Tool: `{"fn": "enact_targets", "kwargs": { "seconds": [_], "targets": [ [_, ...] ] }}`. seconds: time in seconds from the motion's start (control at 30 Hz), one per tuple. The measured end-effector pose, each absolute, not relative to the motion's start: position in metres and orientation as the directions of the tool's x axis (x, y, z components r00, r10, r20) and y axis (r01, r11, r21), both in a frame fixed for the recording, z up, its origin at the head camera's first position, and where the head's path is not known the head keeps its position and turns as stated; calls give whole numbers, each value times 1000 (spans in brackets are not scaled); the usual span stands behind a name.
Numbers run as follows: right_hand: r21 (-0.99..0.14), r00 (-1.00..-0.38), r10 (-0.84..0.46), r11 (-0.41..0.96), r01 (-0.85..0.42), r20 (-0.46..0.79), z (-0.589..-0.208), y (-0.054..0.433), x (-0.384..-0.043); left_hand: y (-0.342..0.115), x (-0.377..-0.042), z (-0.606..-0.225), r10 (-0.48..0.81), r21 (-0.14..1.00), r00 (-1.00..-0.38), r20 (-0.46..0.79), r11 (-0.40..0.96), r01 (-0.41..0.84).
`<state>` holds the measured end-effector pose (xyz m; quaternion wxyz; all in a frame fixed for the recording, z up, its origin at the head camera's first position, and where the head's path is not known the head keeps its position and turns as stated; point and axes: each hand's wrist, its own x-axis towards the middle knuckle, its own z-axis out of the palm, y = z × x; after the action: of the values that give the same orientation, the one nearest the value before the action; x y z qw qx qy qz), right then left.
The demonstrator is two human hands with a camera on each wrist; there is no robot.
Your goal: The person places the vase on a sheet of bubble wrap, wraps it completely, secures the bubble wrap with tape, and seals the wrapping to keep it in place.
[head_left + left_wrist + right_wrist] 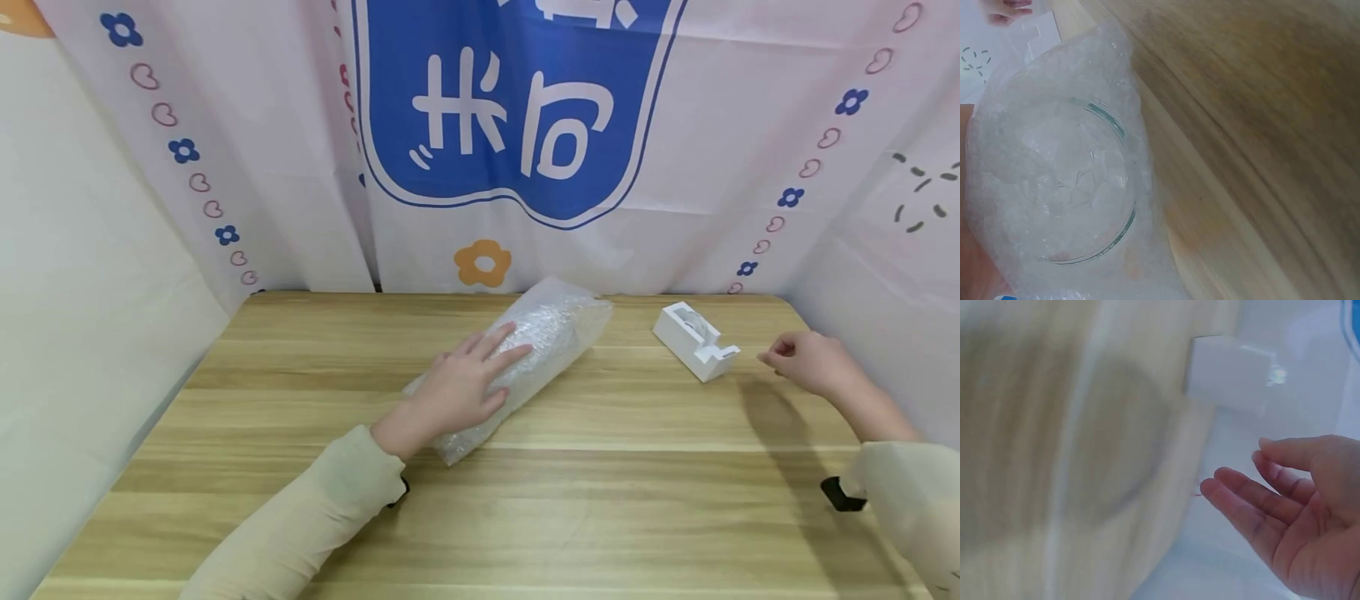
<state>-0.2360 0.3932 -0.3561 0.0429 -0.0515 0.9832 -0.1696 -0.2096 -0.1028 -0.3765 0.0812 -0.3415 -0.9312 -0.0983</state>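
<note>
A roll of clear bubble wrap lies slantwise on the table. In the left wrist view, a clear round glass-like rim shows through the wrap's end. My left hand rests on top of the bundle, fingers spread and fairly straight. Just beyond the right end of a white tape dispenser, my right hand hovers over the table. Its thumb and forefinger tips come together in the right wrist view, while the other fingers bend loosely; I cannot tell whether clear tape lies between them.
The wooden table ends at a printed cloth hanging behind it. White cloth sides rise at left and right. Black bands show at both sleeve cuffs. The right arm casts a shadow across the table's right side.
</note>
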Motion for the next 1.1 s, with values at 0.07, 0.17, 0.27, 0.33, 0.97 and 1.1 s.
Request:
{"fn": "enact_targets", "kwargs": {
  "seconds": [0.07,0.17,0.27,0.33,0.97,1.1],
  "targets": [
    [-336,-993,-103,939,-76,-63,-348,392,-234,-102,-210,-377,620,131,-751,228,745,654],
    [-343,-993,-101,936,-75,-59,-342,385,-235,-103,-211,-378,620,127,-747,240,743,657],
    [-362,-993,-101,929,-72,-61,-337,374,-235,-103,-211,-378,624,117,-743,243,741,661],
    [-374,-993,-107,924,-80,-54,-334,366,-234,-103,-211,-378,627,114,-741,241,739,663],
    [-590,-946,-297,743,-315,131,-314,260,-237,-102,-209,-377,635,126,-722,275,721,681],
    [-643,-932,-334,686,-341,139,-315,232,-239,-103,-208,-377,629,128,-731,266,729,673]
  ]
}}
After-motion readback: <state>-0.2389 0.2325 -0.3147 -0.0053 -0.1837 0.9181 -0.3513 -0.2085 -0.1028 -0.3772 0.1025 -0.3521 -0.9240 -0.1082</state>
